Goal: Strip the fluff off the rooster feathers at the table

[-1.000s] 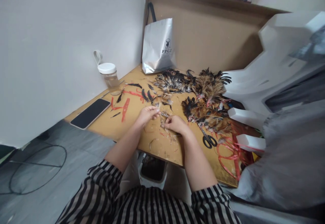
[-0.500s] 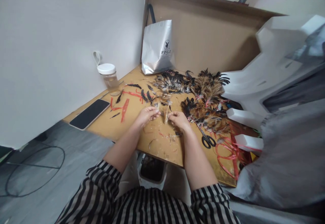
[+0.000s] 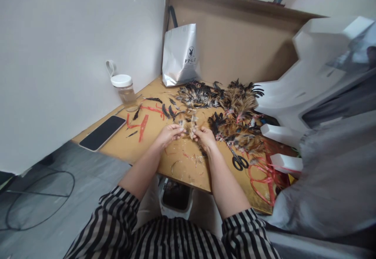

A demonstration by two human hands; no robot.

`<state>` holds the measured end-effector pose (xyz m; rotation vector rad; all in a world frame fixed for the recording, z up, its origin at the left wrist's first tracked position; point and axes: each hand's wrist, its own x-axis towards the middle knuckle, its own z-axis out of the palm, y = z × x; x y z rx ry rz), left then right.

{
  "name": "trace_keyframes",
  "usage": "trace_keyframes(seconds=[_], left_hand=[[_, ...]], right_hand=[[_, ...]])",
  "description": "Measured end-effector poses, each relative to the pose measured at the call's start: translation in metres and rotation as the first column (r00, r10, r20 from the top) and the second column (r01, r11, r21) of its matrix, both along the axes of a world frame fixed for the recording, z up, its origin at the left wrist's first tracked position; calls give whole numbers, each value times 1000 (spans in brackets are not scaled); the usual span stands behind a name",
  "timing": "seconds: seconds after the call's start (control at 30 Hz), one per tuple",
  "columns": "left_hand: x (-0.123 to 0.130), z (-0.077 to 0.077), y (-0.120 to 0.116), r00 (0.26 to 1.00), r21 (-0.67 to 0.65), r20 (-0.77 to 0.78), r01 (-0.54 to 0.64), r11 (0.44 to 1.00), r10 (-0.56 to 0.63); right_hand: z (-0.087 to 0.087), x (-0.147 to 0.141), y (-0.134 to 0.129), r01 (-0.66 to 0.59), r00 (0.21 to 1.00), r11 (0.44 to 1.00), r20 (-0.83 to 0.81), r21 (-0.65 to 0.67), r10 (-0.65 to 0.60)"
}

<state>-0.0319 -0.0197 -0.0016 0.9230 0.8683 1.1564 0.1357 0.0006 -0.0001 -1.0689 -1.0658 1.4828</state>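
Observation:
Over the middle of the yellow-brown table (image 3: 188, 173), my left hand (image 3: 170, 134) pinches a small pale feather (image 3: 181, 123) between its fingertips. Just to its right, my right hand (image 3: 205, 137) is closed on a light brown feather (image 3: 192, 128) that stands upright. The two hands are a short gap apart. Loose dark feathers (image 3: 168, 111) lie beyond my left hand. Bundles of black and brown feathers (image 3: 239, 98) are piled beyond and to the right of my right hand. Black-handled scissors (image 3: 240, 162) rest nearer, at the right.
A phone (image 3: 102, 133) and a lidded cup (image 3: 126, 92) are at the left. Red strips (image 3: 143, 128) lie near them, and a red ribbon tangle (image 3: 266, 178) is at the right edge. A silver bag (image 3: 179, 55) stands at the back, white foam (image 3: 282, 90) at the right.
My right hand has shifted slightly left, nearer my left hand, with its fingers turned a little. The whole view has moved slightly.

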Motion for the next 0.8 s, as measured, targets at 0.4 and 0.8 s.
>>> trace_keyframes(seconds=[0.4,0.8], left_hand=[[1,3,-2,999,15,-13,34,999,-33],[2,-1,-2,992,18,-19,125,992,-124]], right_hand=[[1,5,3,108,994,994,20,-10,-108],[13,2,-5,44,992,999,-120,28,-41]])
